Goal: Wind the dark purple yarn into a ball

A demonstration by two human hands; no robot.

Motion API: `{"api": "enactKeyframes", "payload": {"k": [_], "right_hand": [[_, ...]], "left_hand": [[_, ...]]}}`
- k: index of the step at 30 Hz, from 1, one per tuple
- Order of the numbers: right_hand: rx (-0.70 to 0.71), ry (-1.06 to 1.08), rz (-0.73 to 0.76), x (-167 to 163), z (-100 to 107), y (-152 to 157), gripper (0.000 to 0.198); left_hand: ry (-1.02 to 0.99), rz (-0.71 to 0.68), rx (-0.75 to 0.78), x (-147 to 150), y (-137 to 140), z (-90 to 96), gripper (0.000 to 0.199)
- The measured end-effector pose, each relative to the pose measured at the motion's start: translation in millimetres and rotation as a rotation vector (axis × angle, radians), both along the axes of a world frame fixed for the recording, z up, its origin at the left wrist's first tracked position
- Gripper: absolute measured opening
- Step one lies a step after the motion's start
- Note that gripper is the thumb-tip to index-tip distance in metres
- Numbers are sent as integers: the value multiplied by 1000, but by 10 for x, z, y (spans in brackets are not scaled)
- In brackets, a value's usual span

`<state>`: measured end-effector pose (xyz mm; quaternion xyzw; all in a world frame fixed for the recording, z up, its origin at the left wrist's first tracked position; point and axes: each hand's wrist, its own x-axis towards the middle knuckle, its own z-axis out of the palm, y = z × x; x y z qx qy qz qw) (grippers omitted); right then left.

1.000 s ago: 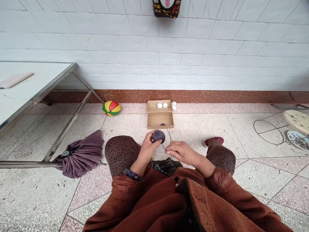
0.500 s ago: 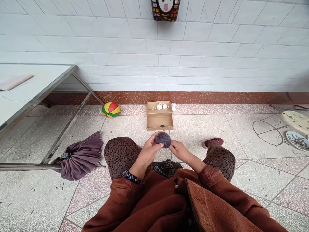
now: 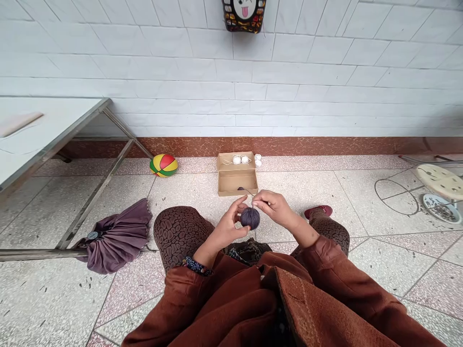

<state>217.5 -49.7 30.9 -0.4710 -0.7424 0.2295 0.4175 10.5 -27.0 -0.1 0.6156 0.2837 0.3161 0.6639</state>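
Note:
A dark purple ball of yarn (image 3: 250, 219) is held between the thumb and fingers of my left hand (image 3: 228, 225), above my lap. My right hand (image 3: 275, 208) is at the ball's upper right, thumb and forefinger pinched on the yarn strand (image 3: 252, 198). From there the strand runs toward an open cardboard box (image 3: 231, 183) on the floor. Inside the box, near its front wall, a small dark purple bit of yarn (image 3: 240, 189) shows. Two white yarn balls (image 3: 236, 159) lie on the box's raised lid.
More white balls (image 3: 258, 160) sit beside the lid. To the left are a colourful ball (image 3: 164, 165), a folded purple umbrella (image 3: 119, 236) and a metal-framed table (image 3: 87, 113). A stool (image 3: 439, 180) and a dish (image 3: 442, 208) stand at the right. A patterned bag (image 3: 244, 17) hangs on the wall.
My right hand has moved from the ball's lower right side to above it, now pinching the strand. The yarn ball has shifted slightly down and right, and the left fingers have spread a little.

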Motion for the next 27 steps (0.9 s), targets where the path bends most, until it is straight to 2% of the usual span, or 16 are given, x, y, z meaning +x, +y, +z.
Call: {"api": "enactKeyframes", "payload": {"k": [2, 4, 7, 9, 11, 13, 17, 19, 22, 24, 27], "right_hand": [[-14, 9, -47, 7, -185, 79, 29], [-70, 13, -82, -32, -418, 70, 29], [-164, -3, -71, -148, -704, -83, 28], [-199, -49, 1, -222, -777, -227, 27], [-198, -104, 105, -264, -741, -361, 26], [-163, -144, 197, -264, -616, -459, 25], [-38, -124, 237, -172, -244, -473, 25], [10, -74, 191, -108, -71, -370, 25], [28, 25, 60, -24, 76, -115, 27], [0, 102, -32, 9, 63, 65, 30], [-97, 182, -104, 3, -124, 239, 36]], "left_hand": [[-87, -69, -49, 2, -30, 27, 82], [-169, -62, -119, 7, -46, 44, 76], [-255, 44, -230, 19, -35, 38, 62], [-273, 136, -279, 25, -8, 15, 55], [-248, 221, -281, 27, 22, -17, 53], [-180, 285, -231, 23, 48, -48, 52], [17, 281, -37, 3, 71, -83, 55], [79, 237, 36, -2, 67, -87, 56], [90, 116, 34, 3, 40, -77, 67], [38, 8, -11, 13, 12, -58, 77], [-118, -100, -127, 27, -24, -16, 82]]}}
